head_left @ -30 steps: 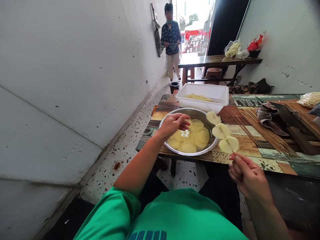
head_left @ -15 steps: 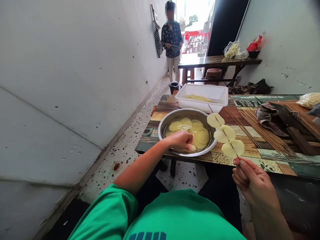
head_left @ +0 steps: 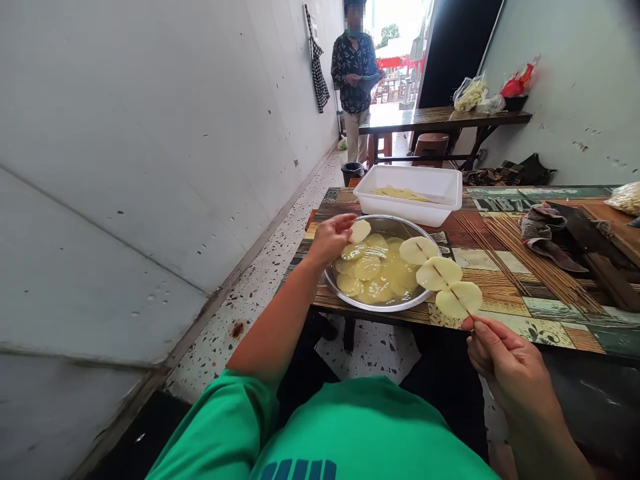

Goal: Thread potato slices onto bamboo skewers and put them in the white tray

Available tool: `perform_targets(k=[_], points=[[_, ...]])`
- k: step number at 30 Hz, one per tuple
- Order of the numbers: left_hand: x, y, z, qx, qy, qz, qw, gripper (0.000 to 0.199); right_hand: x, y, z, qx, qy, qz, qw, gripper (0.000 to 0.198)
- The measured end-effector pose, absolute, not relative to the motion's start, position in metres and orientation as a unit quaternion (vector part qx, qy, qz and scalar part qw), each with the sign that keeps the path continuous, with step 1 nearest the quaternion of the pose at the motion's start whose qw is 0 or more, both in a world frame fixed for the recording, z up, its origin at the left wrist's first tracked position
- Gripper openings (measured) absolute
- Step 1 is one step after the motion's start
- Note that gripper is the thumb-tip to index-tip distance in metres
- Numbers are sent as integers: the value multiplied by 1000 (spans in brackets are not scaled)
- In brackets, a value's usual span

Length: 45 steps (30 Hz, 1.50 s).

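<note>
My left hand (head_left: 331,237) holds a single potato slice (head_left: 359,231) above the left rim of a steel bowl (head_left: 373,306) full of potato slices in water. To the right, my right hand (head_left: 505,365) pinches the lower end of a thin bamboo skewer (head_left: 444,275) with three potato slices threaded on it. The skewer slants up and left over the bowl's right rim.
A white plastic tub (head_left: 415,193) with a few slices stands behind the bowl. Loose bamboo skewers (head_left: 525,260), a rag and a cleaver (head_left: 580,233) lie on the patterned table to the right. A person (head_left: 356,73) stands by the far table. A wall runs close on the left.
My left hand dipped into the bowl and has come up at the left rim with one slice. The skewer in my right hand has tilted lower toward the bowl.
</note>
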<state>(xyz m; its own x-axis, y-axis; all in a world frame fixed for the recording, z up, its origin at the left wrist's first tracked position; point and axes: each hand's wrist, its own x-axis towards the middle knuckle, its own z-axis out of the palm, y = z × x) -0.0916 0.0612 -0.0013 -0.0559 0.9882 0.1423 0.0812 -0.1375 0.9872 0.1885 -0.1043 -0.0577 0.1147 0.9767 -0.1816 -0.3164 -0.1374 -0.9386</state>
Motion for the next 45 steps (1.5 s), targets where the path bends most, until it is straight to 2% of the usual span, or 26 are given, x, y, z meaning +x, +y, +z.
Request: perform_targets(k=[2, 4, 7, 10, 14, 20, 25, 27, 29, 31, 34, 40, 45], points=[[-97, 62, 4, 612, 493, 513, 346, 39, 188, -104, -56, -487, -330, 578, 565, 29], [-99, 60, 8, 686, 524, 421, 278, 36, 188, -105, -55, -488, -327, 580, 565, 29], [-96, 54, 7, 764, 585, 157, 222, 26, 187, -105, -55, -492, -329, 577, 563, 27], [-91, 52, 1, 794, 583, -57, 160, 29, 187, -106, -55, -492, -330, 579, 560, 28], [-88, 56, -8, 823, 546, -118, 108, 34, 186, -107, -54, -495, -340, 578, 553, 29], [-84, 64, -19, 818, 562, -96, 71, 25, 182, -108, -55, -492, -346, 583, 546, 31], [-83, 64, -7, 762, 633, 112, 78, 12, 181, -110, -57, -492, -347, 586, 543, 31], [-82, 62, -1, 710, 638, 235, 183, 10, 180, -110, -59, -492, -350, 589, 537, 32], [-80, 59, 2, 600, 609, 366, 368, 7, 178, -111, -61, -492, -359, 594, 526, 33], [-76, 56, 4, 476, 551, 445, 521, 10, 177, -111, -64, -491, -367, 600, 514, 35], [-71, 50, 5, 386, 485, 494, 610, 18, 175, -113, -66, -490, -379, 608, 496, 36], [-65, 43, 8, 354, 437, 554, 614, 30, 172, -115, -65, -492, -392, 609, 483, 40], [-63, 44, 1, 363, 453, 575, 577, 28, 170, -114, -65, -492, -389, 611, 483, 40]])
